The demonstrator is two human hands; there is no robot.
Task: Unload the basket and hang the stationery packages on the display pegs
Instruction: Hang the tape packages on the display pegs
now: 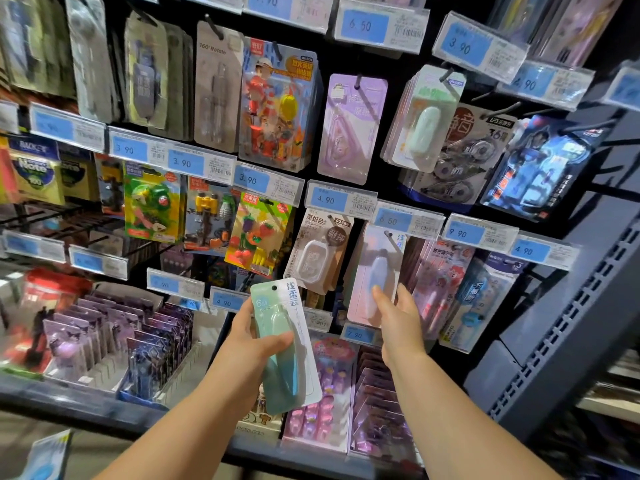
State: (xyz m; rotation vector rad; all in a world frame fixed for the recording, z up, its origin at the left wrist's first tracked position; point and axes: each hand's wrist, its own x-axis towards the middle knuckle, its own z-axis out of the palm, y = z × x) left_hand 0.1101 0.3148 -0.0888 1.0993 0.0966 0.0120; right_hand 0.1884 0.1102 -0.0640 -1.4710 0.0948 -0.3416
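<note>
Pack (294, 375) seems light and stiff, gripped low by left hand (256, 344); right hand (398, 320), fingers relaxed, touches hung pack (374, 268).

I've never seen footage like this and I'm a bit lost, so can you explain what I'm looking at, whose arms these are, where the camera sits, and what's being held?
This is one picture from a wide-angle camera worn on a person's head, looking forward and down. The two bare arms coming in from the bottom are that person's own, and no machine is involved. In front is a shop display wall with stationery packages hanging on pegs and blue price tags. The left hand grips a green package with a hanging hole at its top. The right hand is open, its fingers stretched up to a pink package hanging on a peg. They seem to touch its lower part. The basket is not in view.
</note>
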